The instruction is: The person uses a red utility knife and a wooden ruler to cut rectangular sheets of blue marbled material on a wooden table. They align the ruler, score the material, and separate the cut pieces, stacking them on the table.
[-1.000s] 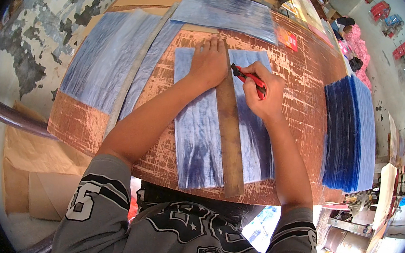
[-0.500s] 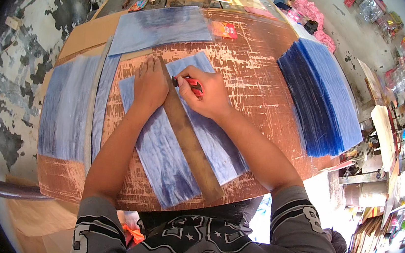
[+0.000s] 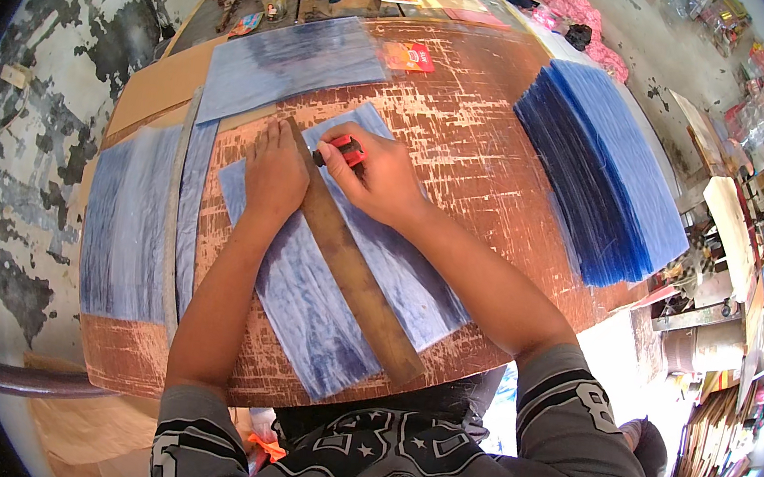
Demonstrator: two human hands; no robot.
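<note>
A blue-and-white streaked sheet lies slantwise in front of me. Across it runs a long brown straightedge, its near end close to the table's front edge. My left hand lies flat over the sheet, fingers stretched out, pressing against the straightedge's left side near the far end. In my right hand is a red-and-black utility knife, gripped in closed fingers. Its dark tip meets the straightedge's right side near the far end; the blade itself is too small to make out.
A thick stack of blue sheets stands at the right of the worn brown table. More streaked sheets lie at left, beside a narrow strip. Another sheet and a red-orange packet lie at the far side.
My right hand and the knife have shifted slightly left and tilted against the straightedge. The whole view has moved a little; the left hand still presses down.
</note>
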